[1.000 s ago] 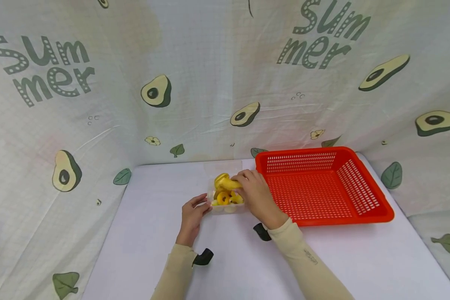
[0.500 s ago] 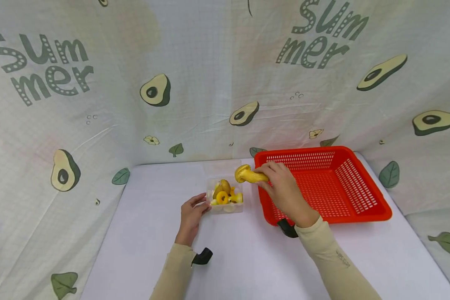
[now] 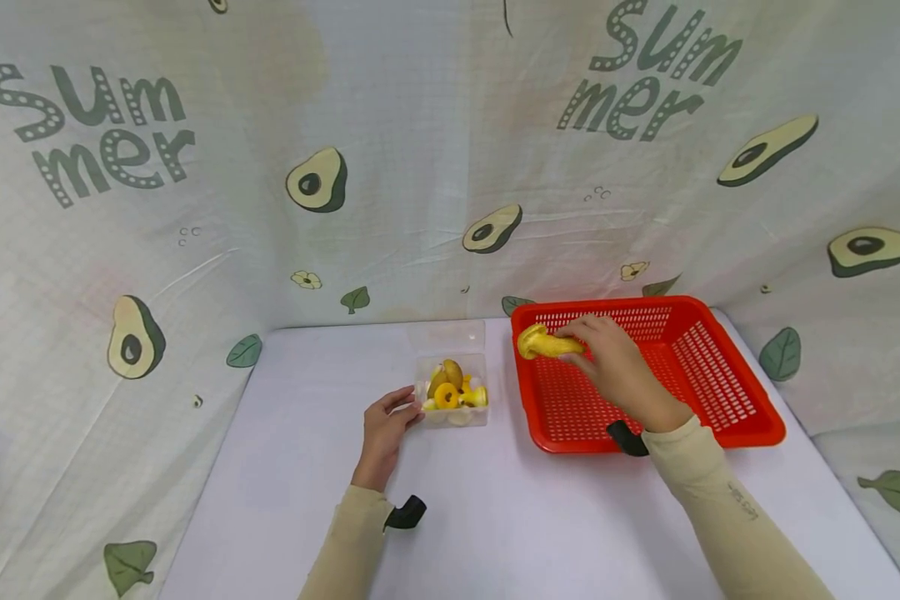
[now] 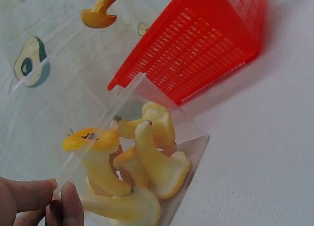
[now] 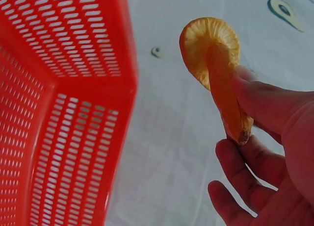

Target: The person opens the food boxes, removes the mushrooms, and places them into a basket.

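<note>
My right hand (image 3: 618,367) pinches a yellow toy mushroom (image 3: 543,342) by its stem, above the left part of a red slotted plastic basket (image 3: 645,442). In the right wrist view the mushroom (image 5: 225,79) shows its ribbed cap underside, with thumb and fingers on the stem. My left hand (image 3: 386,432) holds the left edge of a clear plastic box (image 3: 461,420). Thumb and fingers grip the box wall (image 4: 98,128) in the left wrist view. Several yellow mushrooms (image 4: 164,162) lie heaped in the box.
A clear lid-like panel (image 3: 446,335) lies behind the box. The basket stands at the right of the white table (image 3: 285,500), just right of the box. A printed cloth (image 3: 390,150) hangs along the back and sides.
My right hand has lifted the mushroom out from over the box and carried it right, over the basket. The left hand stays at the box.
</note>
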`<state>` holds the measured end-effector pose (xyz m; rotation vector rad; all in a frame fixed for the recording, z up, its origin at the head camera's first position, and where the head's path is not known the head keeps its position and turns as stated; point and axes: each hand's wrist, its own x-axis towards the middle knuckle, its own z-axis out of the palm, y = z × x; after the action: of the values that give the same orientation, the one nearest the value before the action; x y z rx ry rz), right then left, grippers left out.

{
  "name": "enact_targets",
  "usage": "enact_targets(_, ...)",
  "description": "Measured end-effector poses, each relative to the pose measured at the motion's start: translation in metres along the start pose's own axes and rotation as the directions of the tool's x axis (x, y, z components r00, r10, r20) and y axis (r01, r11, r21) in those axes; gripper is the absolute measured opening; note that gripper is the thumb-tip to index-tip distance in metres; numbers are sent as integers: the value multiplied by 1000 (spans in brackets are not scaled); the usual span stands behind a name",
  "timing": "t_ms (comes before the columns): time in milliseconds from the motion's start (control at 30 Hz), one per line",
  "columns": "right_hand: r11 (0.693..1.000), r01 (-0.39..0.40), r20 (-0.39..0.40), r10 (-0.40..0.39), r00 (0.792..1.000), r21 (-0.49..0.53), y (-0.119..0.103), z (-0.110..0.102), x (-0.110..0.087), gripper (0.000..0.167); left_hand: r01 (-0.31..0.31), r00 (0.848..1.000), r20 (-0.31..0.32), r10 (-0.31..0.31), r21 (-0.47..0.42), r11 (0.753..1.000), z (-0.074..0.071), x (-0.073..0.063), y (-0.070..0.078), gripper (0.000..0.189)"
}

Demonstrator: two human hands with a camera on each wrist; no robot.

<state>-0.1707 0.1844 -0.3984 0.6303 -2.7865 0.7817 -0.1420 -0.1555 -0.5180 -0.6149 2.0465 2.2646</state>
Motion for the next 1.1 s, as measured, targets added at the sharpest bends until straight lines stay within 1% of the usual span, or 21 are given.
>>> enact_targets(267, 1000, 1, 93, 0, 996, -14, 24, -2, 8, 31, 1, 1000, -1, -1, 1, 1000, -1, -1, 1, 40)
enact_targets(467, 998, -52, 194, 55, 979, -20, 42, 1, 15, 33, 2, 1000, 4, -2, -2, 1000, -1, -2, 1, 41)
enact_targets(633, 999, -40, 257, 36, 966, 12, 57, 6, 21, 31, 3, 1000, 7, -3, -1, 1000, -1, -2, 3, 41)
enact_targets(767, 998, -21, 312, 4, 950, 51, 69, 12, 24, 28, 8, 1000, 14, -7, -8, 1000, -1, -4, 3, 41)
enact_targets(933, 997, 8, 388, -38, 921, 81, 82, 20, 27, 24, 9, 1000, 16, -9, -9, 1000, -1, -5, 4, 42)
enact_targets(1100, 996, 26, 433, -62, 899, 88, 93, 28, 28, 22, 8, 1000, 11, -8, -5, 1000, -1, -5, 4, 42)
